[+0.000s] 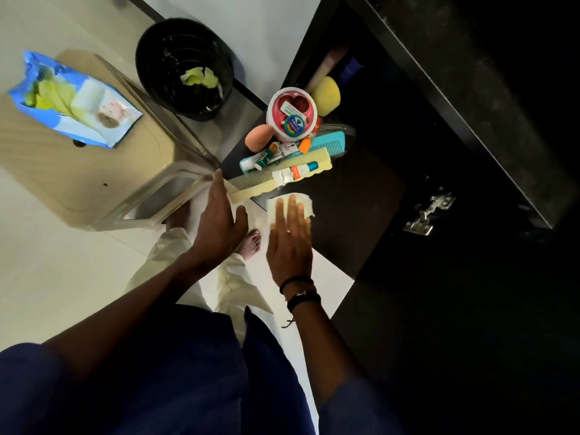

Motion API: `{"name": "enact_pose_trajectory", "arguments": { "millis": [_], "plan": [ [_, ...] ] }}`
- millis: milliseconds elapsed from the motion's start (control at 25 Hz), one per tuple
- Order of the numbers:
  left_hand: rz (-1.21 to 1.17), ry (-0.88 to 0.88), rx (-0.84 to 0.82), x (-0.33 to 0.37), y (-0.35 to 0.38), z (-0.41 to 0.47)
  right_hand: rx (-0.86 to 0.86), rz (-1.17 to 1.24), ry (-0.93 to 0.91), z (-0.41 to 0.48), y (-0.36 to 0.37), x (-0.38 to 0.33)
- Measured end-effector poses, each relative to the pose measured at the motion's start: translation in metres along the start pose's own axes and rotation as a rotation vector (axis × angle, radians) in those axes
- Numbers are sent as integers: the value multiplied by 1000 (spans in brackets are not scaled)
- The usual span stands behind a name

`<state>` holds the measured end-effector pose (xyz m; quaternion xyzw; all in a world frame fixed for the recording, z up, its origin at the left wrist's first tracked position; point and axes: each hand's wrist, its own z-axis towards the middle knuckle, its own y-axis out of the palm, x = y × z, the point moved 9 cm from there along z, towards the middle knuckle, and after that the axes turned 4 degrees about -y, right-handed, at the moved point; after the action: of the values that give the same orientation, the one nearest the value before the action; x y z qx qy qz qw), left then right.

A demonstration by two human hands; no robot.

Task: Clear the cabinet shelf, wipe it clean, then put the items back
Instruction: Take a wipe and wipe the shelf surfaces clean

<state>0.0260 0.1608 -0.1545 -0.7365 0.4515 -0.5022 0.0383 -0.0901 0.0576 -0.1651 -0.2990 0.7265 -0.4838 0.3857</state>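
Pale tiled floor (62, 293), beige stool (78, 171), black waste bin (185, 67), dark cabinet (470, 114) with steel hinge (426, 211), dim light

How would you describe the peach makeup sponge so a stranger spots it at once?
Find the black waste bin; below and right of it a heap of toiletries sits on the dark shelf. The peach sponge lies at the heap's left edge, beside the round red-topped tub. It alone is egg-shaped and peach; the other sponge, beyond the tub, is yellow.
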Motion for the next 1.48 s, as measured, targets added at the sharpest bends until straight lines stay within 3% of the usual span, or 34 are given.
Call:
{"name": "enact_pose_trajectory", "arguments": {
  "millis": [80,360,600,760,960,1040,1120,1320,1480],
  "plan": [
    [-68,12,-71,-2,12,1,-55,-39,-148,-3,6,-15],
    [-181,-32,-179,0,22,-5,42,84,160,48,-21,42],
    [-76,2,-256,9,42,-24,-45,-10,44,-26,-1,28],
    [-44,41,-274,12,43,-28,48,71,448,-25,-27,135],
    [63,50,-288,5,37,-32,26,208,659,93,-74,212],
    [107,70,-292,3,36,-33,22,200,649,115,-80,206],
    [130,71,-302,0,37,-34,54,226,527,110,-65,169],
    [118,147,-318,10,43,-36,162,99,254,-8,-18,68],
    [140,114,-330,10,40,-34,144,107,480,-62,-18,113]
  ]
}}
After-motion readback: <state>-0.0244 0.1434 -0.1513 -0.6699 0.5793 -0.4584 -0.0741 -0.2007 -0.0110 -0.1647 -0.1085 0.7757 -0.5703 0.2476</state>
